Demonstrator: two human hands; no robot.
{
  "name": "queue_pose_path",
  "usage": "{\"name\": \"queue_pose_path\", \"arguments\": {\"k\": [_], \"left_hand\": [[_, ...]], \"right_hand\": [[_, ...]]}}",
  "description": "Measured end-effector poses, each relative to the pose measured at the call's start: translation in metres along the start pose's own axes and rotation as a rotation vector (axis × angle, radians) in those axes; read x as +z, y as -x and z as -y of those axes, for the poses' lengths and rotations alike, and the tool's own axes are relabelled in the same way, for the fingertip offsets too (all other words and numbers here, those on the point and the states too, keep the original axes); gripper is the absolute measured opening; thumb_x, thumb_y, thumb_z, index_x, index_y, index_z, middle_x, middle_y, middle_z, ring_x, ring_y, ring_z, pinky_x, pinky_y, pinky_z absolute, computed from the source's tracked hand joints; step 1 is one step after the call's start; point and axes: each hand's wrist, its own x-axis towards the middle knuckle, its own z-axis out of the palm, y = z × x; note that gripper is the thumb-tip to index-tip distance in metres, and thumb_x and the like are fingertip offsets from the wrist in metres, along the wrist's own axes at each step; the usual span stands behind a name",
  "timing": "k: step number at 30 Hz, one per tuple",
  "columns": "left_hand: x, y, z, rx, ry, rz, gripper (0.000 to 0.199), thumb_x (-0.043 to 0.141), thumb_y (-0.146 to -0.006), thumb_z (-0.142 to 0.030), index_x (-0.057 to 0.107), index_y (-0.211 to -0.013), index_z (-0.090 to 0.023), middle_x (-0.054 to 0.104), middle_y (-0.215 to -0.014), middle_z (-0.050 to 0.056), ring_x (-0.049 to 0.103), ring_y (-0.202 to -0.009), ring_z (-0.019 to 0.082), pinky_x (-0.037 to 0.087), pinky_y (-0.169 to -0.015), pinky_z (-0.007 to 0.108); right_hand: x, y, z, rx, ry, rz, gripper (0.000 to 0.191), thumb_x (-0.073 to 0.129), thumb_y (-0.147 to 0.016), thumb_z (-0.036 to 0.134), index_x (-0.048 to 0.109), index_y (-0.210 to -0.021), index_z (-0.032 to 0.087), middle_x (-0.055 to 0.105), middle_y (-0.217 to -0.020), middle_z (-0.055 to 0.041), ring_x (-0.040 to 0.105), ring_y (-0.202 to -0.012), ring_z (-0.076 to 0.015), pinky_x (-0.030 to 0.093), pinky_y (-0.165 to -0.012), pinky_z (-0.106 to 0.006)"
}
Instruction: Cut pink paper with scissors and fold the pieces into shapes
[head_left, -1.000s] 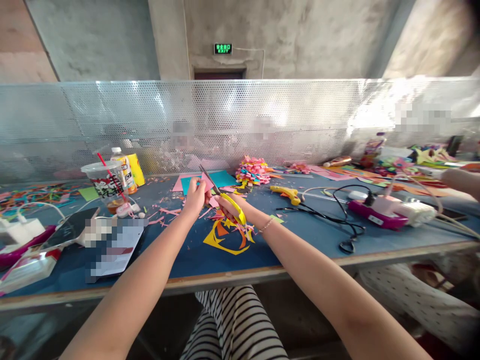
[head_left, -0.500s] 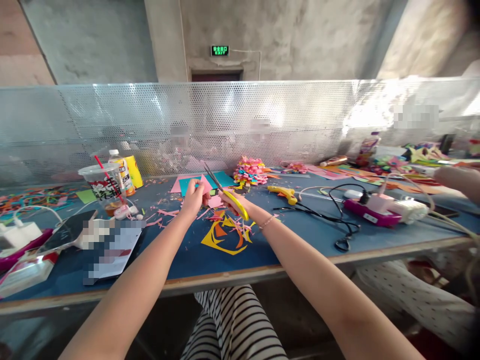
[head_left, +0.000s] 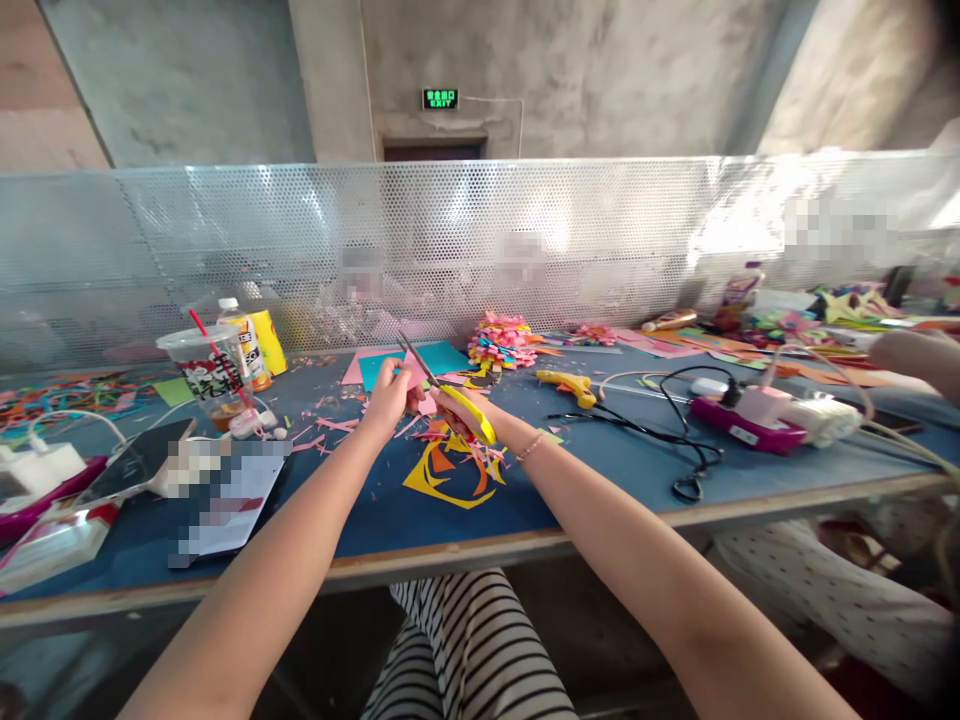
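1. Left hand [head_left: 393, 390]: fingers pinched on a piece of pink paper [head_left: 413, 370], which stands up from the fingertips
2. Right hand [head_left: 457, 416]: closed round the yellow handles of the scissors [head_left: 477, 410]; blades point away and to the left, passing beside the left fingertips, at the pink paper; whether they touch it, cannot tell
3. Position of pink paper: in the left hand's grip, ahead and to the left of the right hand
4. Beyond both hands: teal sheet [head_left: 448, 355] lying flat, partly over pink sheets; pink-topped paper bundle [head_left: 501, 340] just right of it
5. Nearer the table edge than the hands: yellow cut-out paper [head_left: 421, 480] with a curved opening, flat on the blue table [head_left: 360, 530]; orange and pink scraps on and around it
6. Right of the right hand: yellow glue gun [head_left: 576, 386] on its side, then magenta power strip [head_left: 739, 425]
7. Left side: clear cup [head_left: 206, 370] with red straw, upright; dark-edged device [head_left: 244, 500] nearer the edge
8. Far right: another person's hand [head_left: 911, 360], well apart from the right hand
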Motion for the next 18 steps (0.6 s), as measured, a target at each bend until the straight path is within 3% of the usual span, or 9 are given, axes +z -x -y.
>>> {"name": "queue_pose_path", "arguments": {"k": [7,18], "left_hand": [[0.0007,-0.0003,-0.0007,-0.039,0.048,-0.013,0.013,0.041,-0.073,-0.032,0.034,-0.076,-0.021,0.049,-0.044,-0.006,0.042,-0.034,0.009,0.030,-0.037,0.021],[-0.0001,-0.0009,-0.0010,-0.080,0.058,-0.014,0.013,0.042,-0.074,-0.033,0.034,-0.076,-0.022,0.049,-0.046,-0.006,0.041,-0.034,0.009,0.030,-0.037,0.021]], "right_hand": [[0.0014,-0.0009,-0.0012,-0.037,0.119,-0.003,0.052,0.026,-0.076,0.064,0.039,-0.058,0.017,0.040,-0.036,0.0042,0.036,-0.025,-0.0055,0.028,-0.027,-0.018],[0.0068,0.0026,0.0051,0.069,0.071,-0.006,0.056,0.028,-0.073,0.067,0.042,-0.053,0.017,0.046,-0.039,-0.0004,0.039,-0.026,-0.0083,0.033,-0.027,-0.022]]}}
